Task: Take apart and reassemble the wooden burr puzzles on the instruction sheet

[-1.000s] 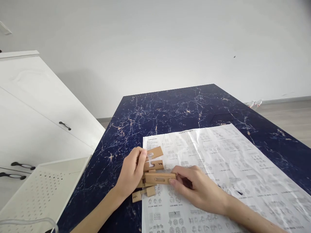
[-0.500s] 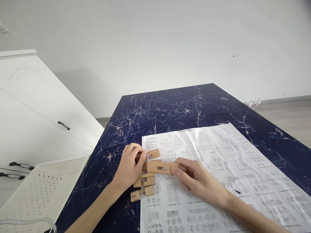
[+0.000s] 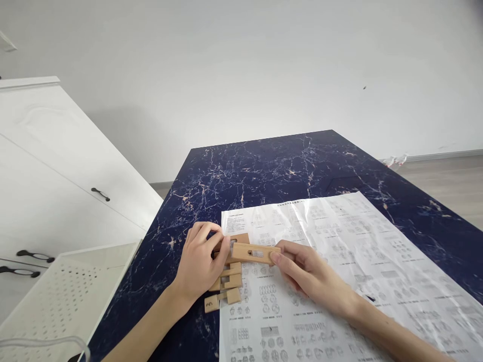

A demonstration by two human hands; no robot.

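Observation:
My right hand (image 3: 307, 269) pinches the right end of a slotted wooden puzzle piece (image 3: 240, 250), raised at a slight tilt over the sheet. Behind that piece, another slotted wooden puzzle piece (image 3: 243, 238) shows partly. My left hand (image 3: 202, 256) is curled closed around its left end, the thumb close to the raised piece; the fingers hide much of the grip. Nearer to me, notched wooden puzzle pieces lie in a column: one (image 3: 234, 281) partly under my left hand, and one (image 3: 234, 296) with a dark "3" on its left end.
A creased printed sheet (image 3: 320, 301) with rows of small diagrams covers the right front of the dark blue marbled table (image 3: 264, 171). At left stand a white cabinet (image 3: 56, 151) with black handles and a perforated pale chair (image 3: 75, 281). A white wall rises behind.
The raised piece has moved slightly up and away from me, now covering part of the stack behind it. My left fingers have shifted a little.

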